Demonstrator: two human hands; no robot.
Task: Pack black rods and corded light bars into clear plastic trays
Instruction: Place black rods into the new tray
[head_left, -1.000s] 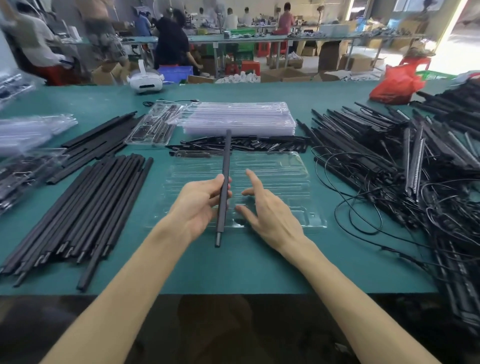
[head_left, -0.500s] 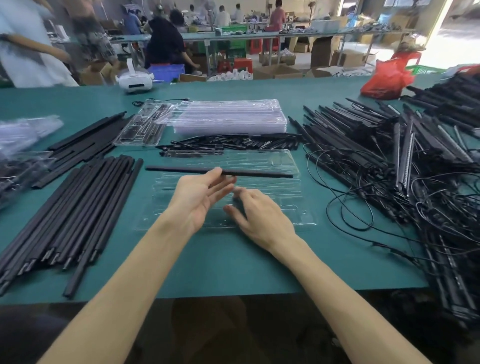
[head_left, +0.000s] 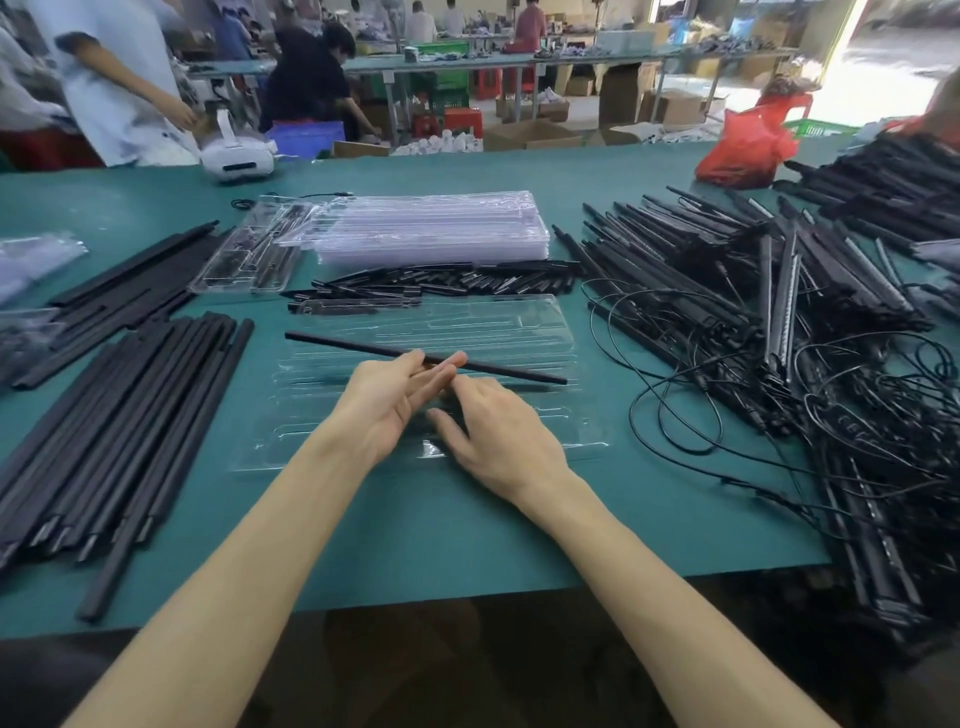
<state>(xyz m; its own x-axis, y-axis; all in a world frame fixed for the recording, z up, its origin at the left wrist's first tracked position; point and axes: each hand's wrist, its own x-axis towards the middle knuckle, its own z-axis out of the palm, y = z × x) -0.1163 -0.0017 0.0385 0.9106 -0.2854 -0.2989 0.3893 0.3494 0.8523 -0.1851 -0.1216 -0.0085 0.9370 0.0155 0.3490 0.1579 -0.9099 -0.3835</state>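
A clear plastic tray (head_left: 519, 322) lies on the green table in front of me. One black rod (head_left: 509, 370) lies crosswise over the tray's middle, its right end a little nearer to me. My left hand (head_left: 384, 400) is turned palm up with straight fingers, and the fingertips touch the rod from the near side. My right hand (head_left: 498, 436) rests flat on the tray just right of the left hand, fingers pointing at the rod. A pile of black rods (head_left: 130, 415) lies at the left. Tangled corded light bars (head_left: 727, 291) fill the right side.
A stack of clear trays (head_left: 431, 223) sits behind the tray, with short black pieces (head_left: 441, 280) in front of it and a filled tray (head_left: 249, 254) to its left. A white headset (head_left: 236, 156) and a red bag (head_left: 743, 150) lie at the far edge. People work beyond.
The rod swung from pointing away from me, gripped in my left hand, to lying crosswise on the tray. My left fingers straightened; my right hand moved in beside them.
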